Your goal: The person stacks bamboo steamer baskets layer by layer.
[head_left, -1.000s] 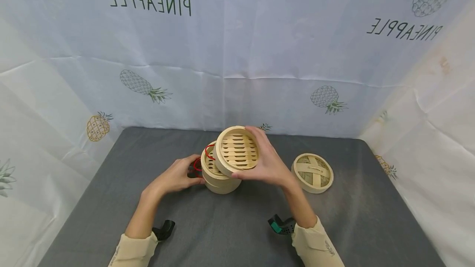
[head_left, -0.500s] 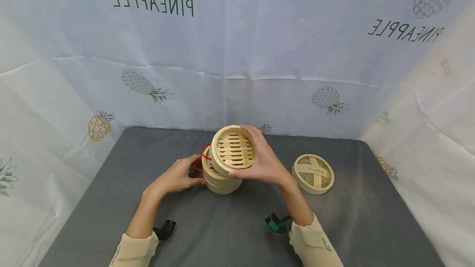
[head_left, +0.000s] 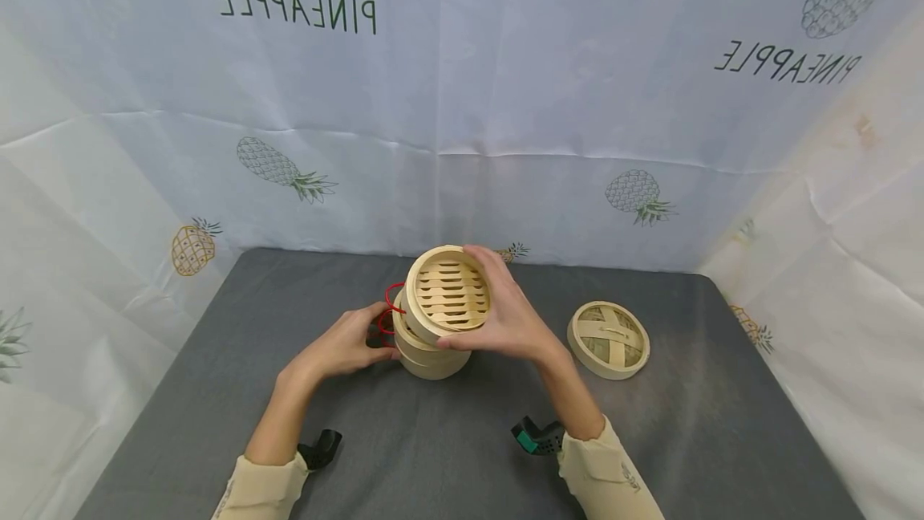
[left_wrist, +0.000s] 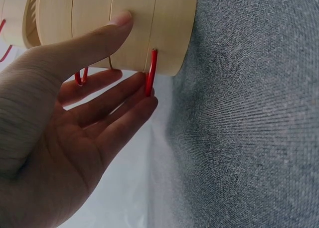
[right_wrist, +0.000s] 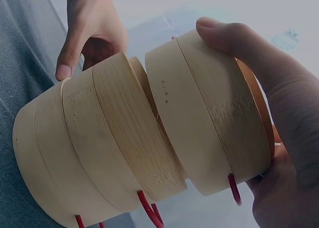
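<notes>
Two round bamboo steamer baskets [head_left: 433, 361] stand stacked on the table. My left hand [head_left: 348, 339] holds this stack at its left side; in the left wrist view the thumb lies on the wall and the fingers reach behind, by a red handle loop [left_wrist: 152, 73]. Above the stack, my right hand [head_left: 507, 313] grips another bamboo steamer basket [head_left: 452, 291] by its rim, thumb at the near side and fingers at the far side. That basket is tilted, its slatted inside facing me. In the right wrist view its lower edge [right_wrist: 174, 156] meets the stack's top at an angle.
A woven bamboo lid [head_left: 609, 339] lies on the dark grey table [head_left: 404, 456] to the right. Behind and beside the table hangs a white cloth [head_left: 462, 103] with pineapple prints. Black devices [head_left: 321, 448] sit at both wrists.
My right hand has shifted the tilted basket a little to the left, over the stack. The left hand, the stack and the lid have stayed nearly in place.
</notes>
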A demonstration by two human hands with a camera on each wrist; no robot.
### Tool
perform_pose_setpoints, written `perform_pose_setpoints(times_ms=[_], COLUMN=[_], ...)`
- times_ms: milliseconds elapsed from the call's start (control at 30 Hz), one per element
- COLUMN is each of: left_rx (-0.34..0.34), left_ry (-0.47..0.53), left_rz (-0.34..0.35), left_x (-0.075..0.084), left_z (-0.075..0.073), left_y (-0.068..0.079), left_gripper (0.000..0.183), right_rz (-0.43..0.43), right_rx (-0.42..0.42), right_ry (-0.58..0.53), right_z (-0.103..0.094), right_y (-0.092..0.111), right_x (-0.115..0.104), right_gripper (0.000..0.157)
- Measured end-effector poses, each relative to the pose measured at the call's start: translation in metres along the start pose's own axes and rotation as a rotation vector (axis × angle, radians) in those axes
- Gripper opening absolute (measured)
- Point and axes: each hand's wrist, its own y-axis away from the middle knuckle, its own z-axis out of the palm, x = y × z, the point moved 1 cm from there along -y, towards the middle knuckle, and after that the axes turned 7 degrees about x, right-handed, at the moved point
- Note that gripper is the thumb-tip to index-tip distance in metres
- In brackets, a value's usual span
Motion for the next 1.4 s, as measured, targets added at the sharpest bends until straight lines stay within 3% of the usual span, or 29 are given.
perform_pose_setpoints(times_ms=[700,1400], left_rx=[0.014,0.009], left_ry=[0.038,0.060], left_rz=[0.054,0.048], left_x=[0.000,-0.001], left_z=[0.001,0.002], left_y=[0.001,0.001], left_gripper=[0.060,0.061], right_rz=[-0.013,0.039], right_rx=[-0.033,-0.049], right_ry=[-0.026,-0.017], right_z=[0.010,0.015], right_y=[-0.005,-0.010], right_x=[-0.003,-0.003], right_gripper=[0.127,0.126])
